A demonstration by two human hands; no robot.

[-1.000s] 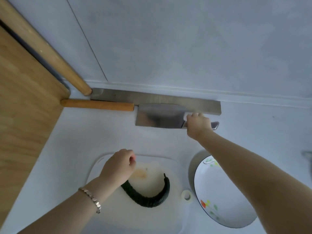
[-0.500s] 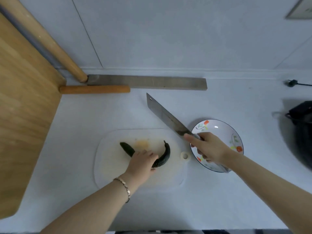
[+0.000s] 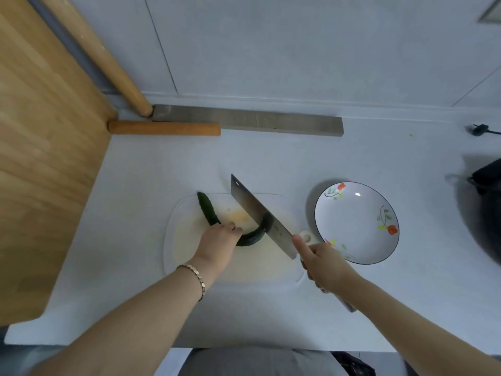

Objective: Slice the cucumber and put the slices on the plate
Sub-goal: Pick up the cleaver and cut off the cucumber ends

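Note:
A dark green curved cucumber (image 3: 208, 210) lies on a white cutting board (image 3: 187, 256) in the middle of the counter. My left hand (image 3: 217, 242) holds the cucumber at its bend, covering its middle. My right hand (image 3: 322, 260) grips the handle of a broad steel cleaver (image 3: 260, 215), whose blade slants across the board over the cucumber's right end. The cucumber looks whole. An empty white plate (image 3: 356, 222) with flower prints sits to the right of the board.
A large wooden board (image 3: 40, 158) stands at the left, with two wooden rolling pins (image 3: 162, 128) and a long metal blade (image 3: 257, 122) along the wall. A dark pot (image 3: 488, 213) is at the right edge. The counter's front edge is near my body.
My right hand brought the cleaver from the back of the counter down over the board. My left hand shifted along the cucumber and turned it, so its left end now points away.

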